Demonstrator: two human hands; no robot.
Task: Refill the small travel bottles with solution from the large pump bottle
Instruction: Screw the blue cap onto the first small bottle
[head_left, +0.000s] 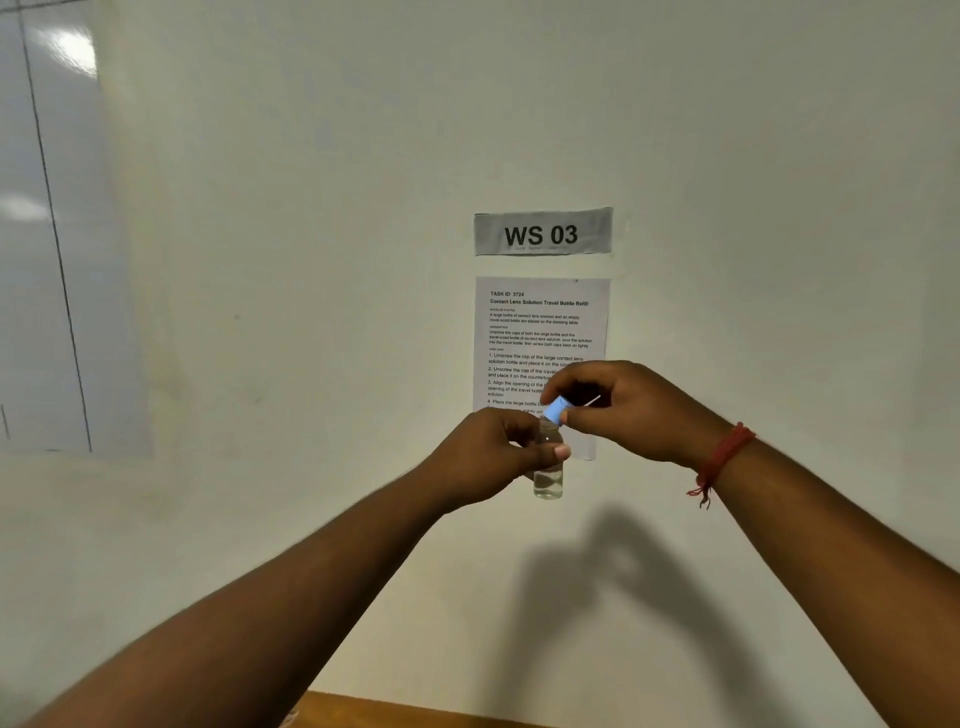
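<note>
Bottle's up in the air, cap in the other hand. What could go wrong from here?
1. The small clear bottle is held off any surface by the left hand alone; a slip would likely drop it.
2. It holds clear liquid, so tilting it could spill while the blue cap sits askew at the neck.
3. The right hand only pinches the cap; it could slip free and fall out of view.

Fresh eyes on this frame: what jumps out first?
Centre frame, two hands raised before the wall: the left hand grips a small clear bottle, while the right hand pinches its blue cap. Just above, the "WS 03" sign and a printed task sheet are stuck to the wall. A red thread bracelet circles the right wrist.
</note>
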